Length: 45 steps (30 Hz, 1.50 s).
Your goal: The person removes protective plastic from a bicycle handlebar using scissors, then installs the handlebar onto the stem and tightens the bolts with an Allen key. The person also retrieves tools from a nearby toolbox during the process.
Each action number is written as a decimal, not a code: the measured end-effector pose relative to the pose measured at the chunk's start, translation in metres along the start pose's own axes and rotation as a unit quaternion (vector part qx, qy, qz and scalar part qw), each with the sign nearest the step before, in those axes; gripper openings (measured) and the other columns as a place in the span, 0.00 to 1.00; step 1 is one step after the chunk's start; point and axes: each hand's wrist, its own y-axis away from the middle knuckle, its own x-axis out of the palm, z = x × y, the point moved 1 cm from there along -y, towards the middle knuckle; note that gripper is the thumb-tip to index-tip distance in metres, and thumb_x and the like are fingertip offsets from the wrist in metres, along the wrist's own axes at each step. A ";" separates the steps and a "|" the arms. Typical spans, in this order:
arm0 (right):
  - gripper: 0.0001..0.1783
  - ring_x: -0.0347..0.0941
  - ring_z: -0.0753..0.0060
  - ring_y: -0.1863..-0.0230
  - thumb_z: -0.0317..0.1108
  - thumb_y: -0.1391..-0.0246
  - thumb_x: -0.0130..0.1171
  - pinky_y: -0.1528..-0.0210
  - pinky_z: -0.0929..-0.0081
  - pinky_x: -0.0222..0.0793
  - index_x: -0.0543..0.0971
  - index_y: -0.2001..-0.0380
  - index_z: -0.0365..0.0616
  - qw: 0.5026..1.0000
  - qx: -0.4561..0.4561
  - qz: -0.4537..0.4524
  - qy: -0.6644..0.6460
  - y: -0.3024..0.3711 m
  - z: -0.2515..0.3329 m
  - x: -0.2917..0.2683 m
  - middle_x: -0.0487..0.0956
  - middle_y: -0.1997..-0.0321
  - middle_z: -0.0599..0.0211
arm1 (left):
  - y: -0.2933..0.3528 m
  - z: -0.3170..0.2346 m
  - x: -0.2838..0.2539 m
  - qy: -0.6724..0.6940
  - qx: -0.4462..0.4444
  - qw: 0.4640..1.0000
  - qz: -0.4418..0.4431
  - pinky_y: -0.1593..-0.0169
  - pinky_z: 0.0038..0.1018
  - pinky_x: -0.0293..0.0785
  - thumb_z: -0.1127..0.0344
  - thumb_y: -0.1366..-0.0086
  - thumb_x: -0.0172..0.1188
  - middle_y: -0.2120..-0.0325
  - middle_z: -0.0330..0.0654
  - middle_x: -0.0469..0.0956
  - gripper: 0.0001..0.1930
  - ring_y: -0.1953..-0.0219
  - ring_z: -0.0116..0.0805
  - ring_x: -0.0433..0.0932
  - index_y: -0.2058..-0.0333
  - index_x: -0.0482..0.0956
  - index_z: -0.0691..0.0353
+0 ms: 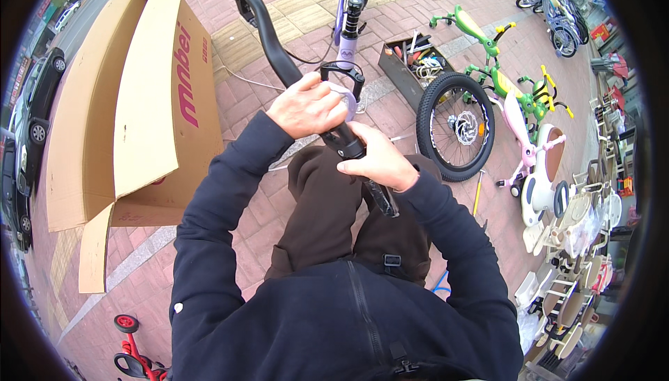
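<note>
A black bicycle handlebar (273,41) runs slantwise from the upper left down toward my lap. My left hand (311,108) is closed on its middle part, knuckles up. Just below, my right hand (378,158) grips the bar beside a black clamp (347,145), thumb on top and fingers mostly hidden underneath. The lower end with a dark lever (382,200) sticks out over my thighs. A pale lavender rounded piece (343,95) shows behind my left fingers; its kind cannot be made out. Beyond stands a purple bicycle frame (346,50) with a black fork (357,81).
A big open cardboard box (150,95) stands at left. A bicycle wheel (456,127) with a disc rotor leans against a metal toolbox (403,73) at right. Green and pink children's ride-ons (514,112) stand further right. A yellow-handled tool (478,193) lies on the brick paving.
</note>
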 end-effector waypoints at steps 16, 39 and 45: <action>0.30 0.70 0.53 0.59 0.36 0.66 0.67 0.57 0.66 0.67 0.70 0.58 0.34 0.980 -0.020 -0.174 0.091 -0.034 0.006 0.114 0.68 0.58 0.56 | 0.084 0.068 -0.013 0.479 -0.718 0.458 -0.212 0.74 0.25 0.74 0.65 0.45 0.65 0.73 0.37 0.68 0.21 0.78 0.27 0.73 0.57 0.64 0.61; 0.33 0.68 0.74 0.52 0.23 0.57 0.62 0.54 0.75 0.66 0.64 0.45 0.40 0.914 -0.203 -0.228 -0.267 -0.058 -0.004 -0.053 0.72 0.52 0.62 | -0.004 0.086 0.014 0.716 -0.319 0.525 0.332 0.84 0.17 0.61 0.71 0.53 0.67 0.85 0.34 0.71 0.14 0.89 0.19 0.67 0.67 0.74 0.67; 0.47 0.76 0.59 0.62 0.53 0.56 0.65 0.63 0.70 0.74 0.56 0.40 0.39 0.851 -0.207 0.060 -0.479 -0.070 -0.009 -0.085 0.68 0.47 0.42 | -0.013 0.074 0.037 0.760 -0.283 0.458 0.364 0.83 0.18 0.62 0.69 0.53 0.68 0.86 0.34 0.70 0.16 0.88 0.19 0.67 0.67 0.72 0.67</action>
